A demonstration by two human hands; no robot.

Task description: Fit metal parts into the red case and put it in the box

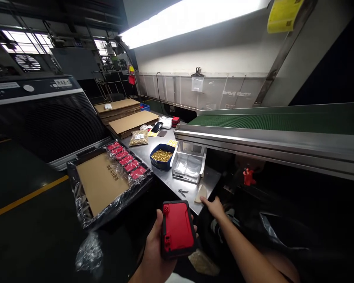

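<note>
Red case [177, 229] (upright), in left hand [156, 251]

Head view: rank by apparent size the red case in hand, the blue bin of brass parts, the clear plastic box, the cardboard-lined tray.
1. Cardboard-lined tray, clearly largest.
2. Red case in the left hand; it sits closest to the camera, so its size is inflated.
3. Clear plastic box.
4. Blue bin, close to the box; unsure between them.

The steel worktable [165, 179] carries a blue bin of brass parts [162, 156], left of a clear plastic container [188, 167]. A plastic-lined cardboard tray [106, 182] lies further left; a green conveyor belt [283, 120] runs to the right.
</note>
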